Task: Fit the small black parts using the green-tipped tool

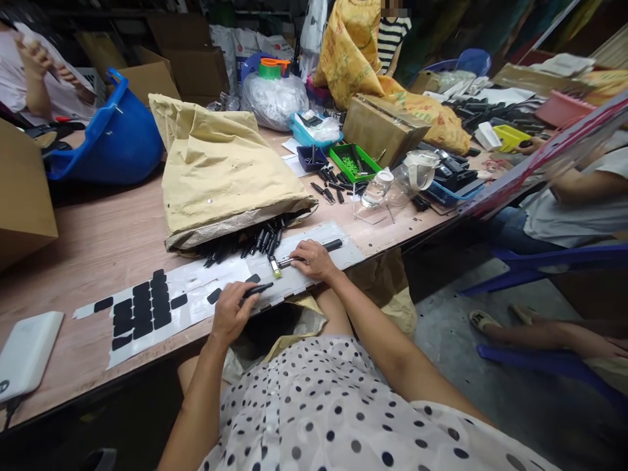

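My left hand [232,311] is closed around a slim black pen-like part [258,290], which points right over the edge of the grey board. My right hand [314,260] grips a small hammer by its shaft. The hammer's metal head [275,267] has a yellowish face and lies toward the left; its black handle end [333,245] sticks out past my fingers. Between and behind my hands, a pile of black pen-like parts [265,239] spills from the mouth of a tan sack [220,167]. Under both hands is the grey board [343,243].
A sheet with black rounded stickers [142,307] lies left, near a white power bank [29,353]. Behind stand a blue basin [118,137], a green tray [354,163], a clear jar [377,188] and a cardboard box [383,131]. A person in white [579,196] sits at right.
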`<state>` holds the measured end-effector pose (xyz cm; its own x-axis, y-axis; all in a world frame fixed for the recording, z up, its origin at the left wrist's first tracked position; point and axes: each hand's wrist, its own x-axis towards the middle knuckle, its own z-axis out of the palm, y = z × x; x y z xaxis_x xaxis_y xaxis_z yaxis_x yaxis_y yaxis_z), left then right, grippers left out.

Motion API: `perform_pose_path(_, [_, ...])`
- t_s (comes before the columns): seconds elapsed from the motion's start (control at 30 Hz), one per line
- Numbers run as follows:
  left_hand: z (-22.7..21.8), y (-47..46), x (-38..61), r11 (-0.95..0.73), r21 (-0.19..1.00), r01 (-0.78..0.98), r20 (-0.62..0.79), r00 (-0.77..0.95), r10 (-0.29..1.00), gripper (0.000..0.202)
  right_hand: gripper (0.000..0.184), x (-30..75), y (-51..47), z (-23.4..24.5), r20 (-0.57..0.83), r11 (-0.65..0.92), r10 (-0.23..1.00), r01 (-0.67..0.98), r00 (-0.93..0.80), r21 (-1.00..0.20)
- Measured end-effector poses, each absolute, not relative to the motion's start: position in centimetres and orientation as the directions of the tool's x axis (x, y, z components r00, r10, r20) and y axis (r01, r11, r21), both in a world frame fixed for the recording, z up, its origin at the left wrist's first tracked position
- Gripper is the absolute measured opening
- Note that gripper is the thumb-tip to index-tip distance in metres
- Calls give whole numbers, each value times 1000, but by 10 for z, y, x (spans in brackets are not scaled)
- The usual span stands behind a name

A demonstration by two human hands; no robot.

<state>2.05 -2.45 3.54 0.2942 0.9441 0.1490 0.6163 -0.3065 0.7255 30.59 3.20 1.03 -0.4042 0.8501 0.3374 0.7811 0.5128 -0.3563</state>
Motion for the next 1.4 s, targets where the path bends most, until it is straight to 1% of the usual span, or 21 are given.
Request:
perform_pose_path(0.1, [34,-61,34,-286,800,528,38,431,902,33,14,305,30,11,347,506,853,784,-391,-360])
perform_pose_path(0.2, [20,-87,49,-212,798,564,-108,480,871,33,13,306,30,10,354,506,852,780,-385,-368])
perform_pose_path(0.27, [6,-95,56,-151,747,648,-215,450,867,32,12,306,30,10,357,507,852,777,-384,-374])
perform_pose_path(0.4, [-28,-94,62,11,542,840,-466,289,836,30,12,307,31,8,363,508,851,769,-379,-388])
perform_pose_path(0.43, [-36,-93,62,40,508,860,-502,258,825,30,12,306,31,7,366,507,851,769,-376,-390])
perform_pose_path(0.5, [-49,-92,61,65,489,870,-524,234,819,30,11,306,32,6,370,504,852,770,-370,-390])
perform_pose_path(0.57, [-58,-93,60,55,504,862,-499,238,833,27,11,305,32,6,372,503,852,773,-368,-388])
perform_pose_path(0.67, [-57,-95,57,-17,574,819,-391,293,872,22,10,305,33,5,377,505,850,774,-369,-382])
perform_pose_path(0.8, [-26,-84,56,-139,718,682,-235,425,874,18,10,306,32,4,386,517,842,768,-377,-377])
perform_pose_path(0.87, [-1,-65,56,-137,776,615,-176,421,890,25,11,306,32,3,388,521,840,766,-379,-378])
perform_pose_path(0.93, [21,-39,55,-128,788,602,-64,288,956,31,11,307,31,3,389,520,840,765,-378,-380])
perform_pose_path(1.0, [37,-7,51,-141,746,650,144,49,988,28,12,307,31,2,387,515,843,767,-373,-382])
perform_pose_path(1.07, [43,23,46,-101,684,722,315,-168,934,25,12,306,31,2,386,513,845,768,-372,-383])
perform_pose_path(1.1, [42,36,44,-61,662,747,362,-248,898,25,12,306,31,2,386,513,844,769,-372,-382])
perform_pose_path(1.13, [41,47,42,-16,647,763,386,-308,870,24,12,306,31,2,387,514,844,769,-372,-380])
perform_pose_path(1.2, [35,62,39,72,635,769,370,-384,846,21,12,306,31,3,387,516,842,770,-376,-375])
perform_pose_path(1.3, [26,72,39,165,634,756,299,-436,849,12,12,306,31,4,381,513,845,770,-376,-378])
perform_pose_path(1.4, [23,74,39,193,637,746,273,-453,849,9,13,306,30,4,375,510,848,768,-374,-387])
